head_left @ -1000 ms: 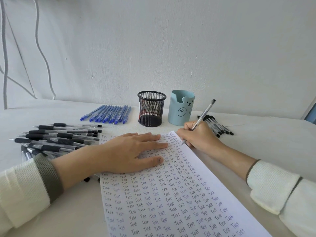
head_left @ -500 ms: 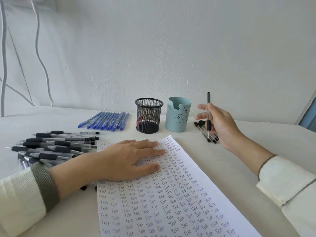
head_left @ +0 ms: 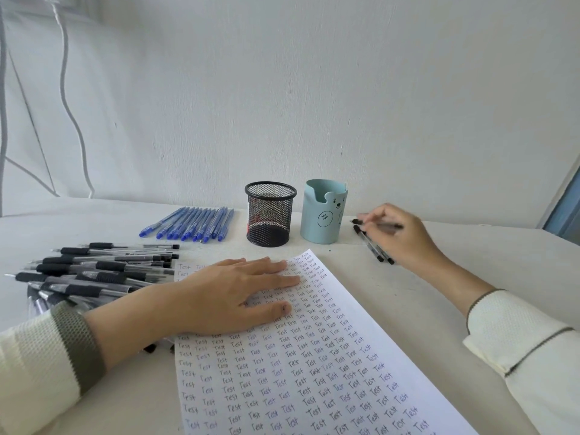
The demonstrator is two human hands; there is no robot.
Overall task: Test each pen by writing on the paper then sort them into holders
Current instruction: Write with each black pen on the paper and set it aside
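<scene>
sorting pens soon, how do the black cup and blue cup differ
The black cup is see-through mesh; the blue cup is solid. The black cup has a level rim; the blue cup has a notched rim and a bear face. Both stand upright, side by side.

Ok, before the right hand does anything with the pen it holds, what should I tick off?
1. Right hand grips the slim black-capped pen: ok.
2. Pen at a holder: not ok; it is by the loose black-capped pens.
3. Left hand flat on the white written-on paper sheet: ok.
4. Black wire-mesh holder upright, mouth unblocked: ok.
5. Room inside the pale blue bear-faced holder: cannot tell.
6. Fresh test mark from this pen: cannot tell.
</scene>
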